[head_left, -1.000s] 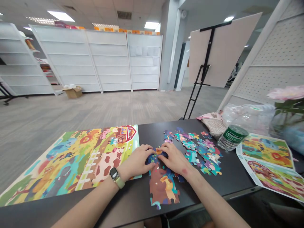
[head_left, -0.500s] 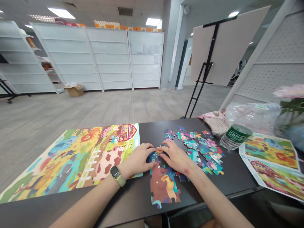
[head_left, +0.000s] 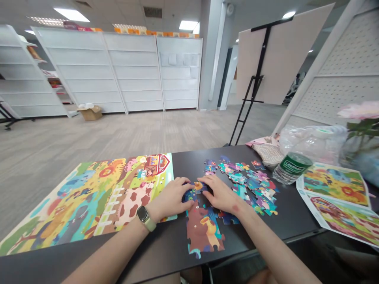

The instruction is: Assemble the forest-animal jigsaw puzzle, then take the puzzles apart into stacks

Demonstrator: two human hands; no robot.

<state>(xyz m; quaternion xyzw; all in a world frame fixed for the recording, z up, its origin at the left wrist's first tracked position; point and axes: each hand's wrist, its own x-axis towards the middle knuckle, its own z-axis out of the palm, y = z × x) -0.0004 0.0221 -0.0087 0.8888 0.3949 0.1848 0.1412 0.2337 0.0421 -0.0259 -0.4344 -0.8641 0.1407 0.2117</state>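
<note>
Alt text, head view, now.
A person's left hand and right hand rest at the far end of a partly joined, brown and blue cardboard jigsaw on a dark table. Loose multicoloured puzzle pieces lie to the right, colourful flat animal pictures to the left.

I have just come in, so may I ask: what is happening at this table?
A person has both hands at a partly joined jigsaw section, which shows a brown animal, on a dark table. The left hand is at its upper left; the right hand is across from it, by a piece with an orange patch. Whether that piece is seated is hard to tell. Loose pieces lie heaped to the right, and animal pictures to the left.
</note>
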